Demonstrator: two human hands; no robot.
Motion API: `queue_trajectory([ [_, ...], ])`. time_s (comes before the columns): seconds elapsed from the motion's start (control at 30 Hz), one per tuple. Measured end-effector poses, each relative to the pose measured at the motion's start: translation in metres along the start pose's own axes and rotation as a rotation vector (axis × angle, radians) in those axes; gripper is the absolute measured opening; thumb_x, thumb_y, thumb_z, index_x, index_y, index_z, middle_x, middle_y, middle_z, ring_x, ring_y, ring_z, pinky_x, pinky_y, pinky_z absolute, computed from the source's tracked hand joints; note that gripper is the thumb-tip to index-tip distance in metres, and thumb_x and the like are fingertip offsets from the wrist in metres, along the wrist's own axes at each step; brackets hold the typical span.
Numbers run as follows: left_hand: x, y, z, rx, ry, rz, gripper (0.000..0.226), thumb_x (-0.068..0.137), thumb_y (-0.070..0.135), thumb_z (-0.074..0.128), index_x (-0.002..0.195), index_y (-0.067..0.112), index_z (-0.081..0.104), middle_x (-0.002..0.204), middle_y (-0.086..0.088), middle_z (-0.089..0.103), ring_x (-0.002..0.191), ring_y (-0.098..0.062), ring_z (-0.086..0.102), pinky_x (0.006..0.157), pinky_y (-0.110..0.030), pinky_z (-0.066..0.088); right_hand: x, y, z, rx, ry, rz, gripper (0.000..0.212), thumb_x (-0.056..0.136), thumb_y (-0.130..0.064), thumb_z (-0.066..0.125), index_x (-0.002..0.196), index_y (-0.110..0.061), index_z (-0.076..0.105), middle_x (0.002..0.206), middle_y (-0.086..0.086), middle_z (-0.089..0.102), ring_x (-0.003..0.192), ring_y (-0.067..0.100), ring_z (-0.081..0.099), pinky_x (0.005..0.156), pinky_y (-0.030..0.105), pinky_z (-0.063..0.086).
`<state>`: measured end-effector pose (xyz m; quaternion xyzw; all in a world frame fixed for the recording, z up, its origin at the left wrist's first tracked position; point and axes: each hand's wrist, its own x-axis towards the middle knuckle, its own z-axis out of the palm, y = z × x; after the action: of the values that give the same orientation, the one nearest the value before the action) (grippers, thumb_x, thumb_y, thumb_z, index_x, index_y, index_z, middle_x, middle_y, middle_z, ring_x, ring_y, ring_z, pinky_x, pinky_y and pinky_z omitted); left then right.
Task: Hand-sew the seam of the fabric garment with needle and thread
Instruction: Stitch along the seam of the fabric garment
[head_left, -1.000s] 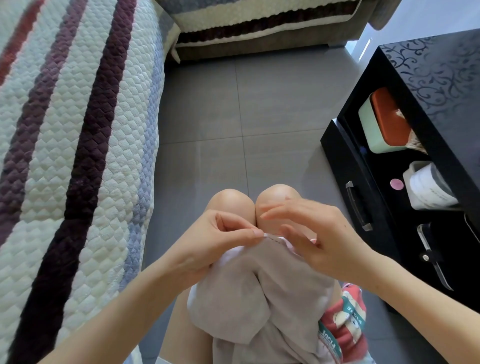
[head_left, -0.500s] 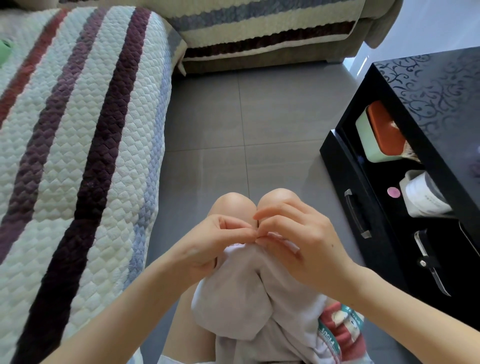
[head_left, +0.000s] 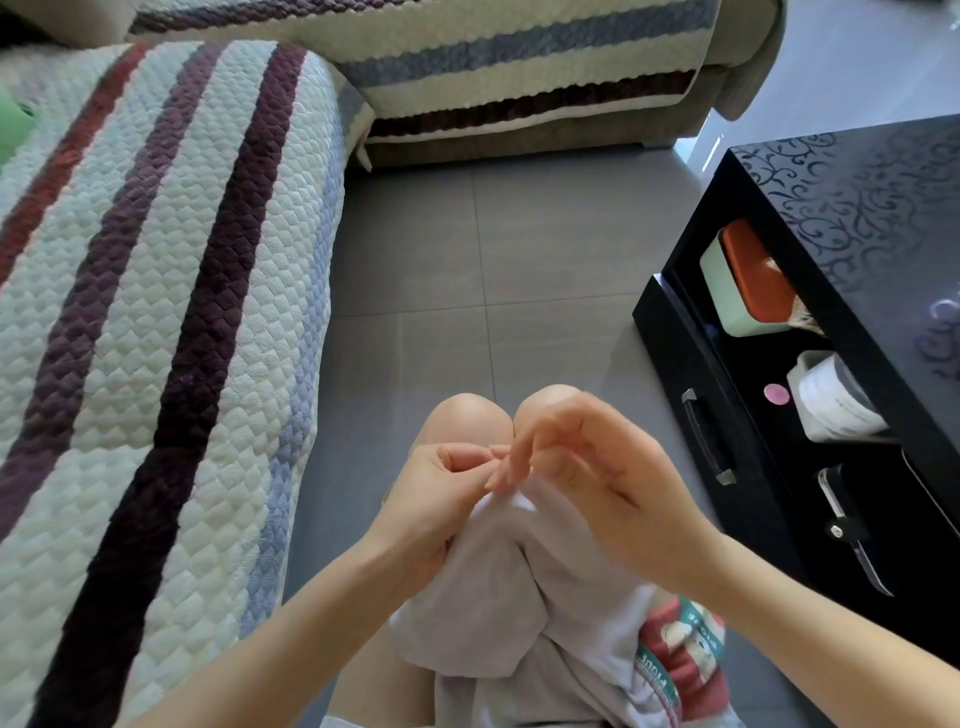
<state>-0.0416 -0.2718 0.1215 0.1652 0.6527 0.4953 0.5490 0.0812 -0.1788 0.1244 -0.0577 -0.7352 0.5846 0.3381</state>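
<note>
Seemingly mid-stitch, seam left to sew: pale garment (head_left: 498, 597) draped over the knees (head_left: 467, 415) at near centre, far edge pinched in the left grip (head_left: 436, 499), right grip (head_left: 587, 467) curled just beside, needle and thread unseen, hold unclear.

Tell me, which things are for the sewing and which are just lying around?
For the sewing: fabric garment on the lap; left hand pinching its top edge; right hand, fingers at that edge. Needle and thread too small to see.
Just lying around: striped sofa cover; black table; green box with orange lid; white roll; pink disc.
</note>
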Motion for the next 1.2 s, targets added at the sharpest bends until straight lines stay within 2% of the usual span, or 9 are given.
queue_trajectory([
  [0.07, 0.001, 0.000, 0.000, 0.009, 0.014, -0.014, 0.026, 0.086, 0.007, 0.064, 0.060, 0.009, 0.072, 0.068, -0.001, 0.070, 0.070, -0.010, 0.063, 0.071, -0.019, 0.048, 0.001, -0.004, -0.003, 0.195, 0.017, 0.150, 0.020, 0.098, -0.033, 0.047, 0.087, -0.016, 0.045, 0.069, 0.002, 0.061, 0.062, 0.028, 0.064, 0.062, 0.049, 0.053],
  [0.17, 0.004, 0.000, 0.000, 0.014, 0.052, -0.061, 0.012, 0.083, 0.010, 0.068, 0.077, 0.006, 0.077, 0.086, -0.006, 0.076, 0.087, -0.012, 0.068, 0.086, -0.026, 0.051, -0.001, -0.008, -0.008, 0.321, 0.089, 0.285, 0.018, 0.092, -0.038, 0.052, 0.088, -0.021, 0.046, 0.059, -0.006, 0.047, 0.051, 0.013, 0.049, 0.054, 0.025, 0.048],
  [0.33, 0.010, 0.004, 0.002, -0.132, 0.010, -0.178, 0.015, 0.086, 0.007, 0.063, 0.074, 0.005, 0.072, 0.072, -0.005, 0.071, 0.067, -0.012, 0.064, 0.060, -0.017, 0.052, -0.002, -0.008, -0.013, 0.408, 0.130, 0.335, 0.020, 0.087, -0.043, 0.060, 0.087, -0.025, 0.051, 0.057, -0.011, 0.041, 0.050, 0.006, 0.036, 0.050, 0.017, 0.034],
  [0.43, 0.014, 0.016, -0.002, -0.274, -0.131, -0.319, 0.014, 0.068, 0.010, 0.074, 0.064, 0.014, 0.062, 0.060, 0.004, 0.056, 0.054, -0.007, 0.054, 0.057, -0.015, 0.046, -0.003, -0.009, -0.018, 0.395, 0.150, 0.359, 0.022, 0.086, -0.043, 0.061, 0.085, -0.023, 0.051, 0.057, -0.011, 0.039, 0.049, 0.006, 0.033, 0.050, 0.017, 0.033],
  [0.53, 0.016, 0.027, -0.010, -0.338, -0.244, -0.339, 0.036, 0.053, 0.015, 0.069, 0.070, 0.018, 0.038, 0.060, 0.003, 0.037, 0.050, -0.008, 0.035, 0.053, -0.018, 0.032, -0.005, -0.010, -0.021, 0.372, 0.172, 0.413, 0.032, 0.081, -0.049, 0.067, 0.085, -0.021, 0.052, 0.056, -0.008, 0.034, 0.049, 0.008, 0.029, 0.049, 0.018, 0.032],
  [0.6, 0.015, 0.037, -0.013, -0.317, -0.336, -0.340, 0.024, 0.053, 0.023, 0.069, 0.064, 0.017, 0.048, 0.062, 0.004, 0.036, 0.053, -0.010, 0.033, 0.054, -0.020, 0.030, -0.005, -0.012, -0.023, 0.353, 0.178, 0.433, 0.035, 0.080, -0.051, 0.067, 0.084, -0.020, 0.052, 0.055, -0.009, 0.034, 0.049, 0.008, 0.029, 0.049, 0.017, 0.032],
  [0.83, 0.014, 0.085, -0.022, -0.019, -0.300, -0.025, 0.012, 0.045, 0.027, 0.069, 0.050, 0.019, 0.061, 0.066, 0.003, 0.051, 0.061, -0.010, 0.040, 0.062, -0.026, 0.026, 0.003, -0.017, -0.034, 0.161, 0.168, 0.480, 0.017, 0.088, -0.023, 0.047, 0.083, -0.007, 0.044, 0.057, -0.011, 0.036, 0.050, 0.005, 0.032, 0.049, 0.014, 0.032],
  [1.03, 0.008, 0.126, -0.021, 0.013, -0.346, 0.217, 0.010, 0.053, 0.026, 0.066, 0.050, 0.022, 0.057, 0.065, 0.003, 0.056, 0.065, -0.010, 0.047, 0.066, -0.026, 0.031, 0.018, -0.009, -0.035, -0.101, 0.132, 0.437, 0.011, 0.086, -0.024, 0.046, 0.080, -0.017, 0.050, 0.059, -0.013, 0.042, 0.056, 0.005, 0.035, 0.058, 0.020, 0.031],
  [1.2, 0.003, 0.137, -0.016, 0.055, -0.388, 0.292, 0.012, 0.057, 0.028, 0.064, 0.053, 0.020, 0.056, 0.060, 0.004, 0.046, 0.060, -0.011, 0.042, 0.065, -0.028, 0.030, 0.031, -0.004, -0.029, -0.179, 0.128, 0.403, 0.010, 0.087, -0.023, 0.045, 0.078, -0.019, 0.049, 0.060, -0.011, 0.040, 0.056, 0.004, 0.034, 0.055, 0.015, 0.031],
])
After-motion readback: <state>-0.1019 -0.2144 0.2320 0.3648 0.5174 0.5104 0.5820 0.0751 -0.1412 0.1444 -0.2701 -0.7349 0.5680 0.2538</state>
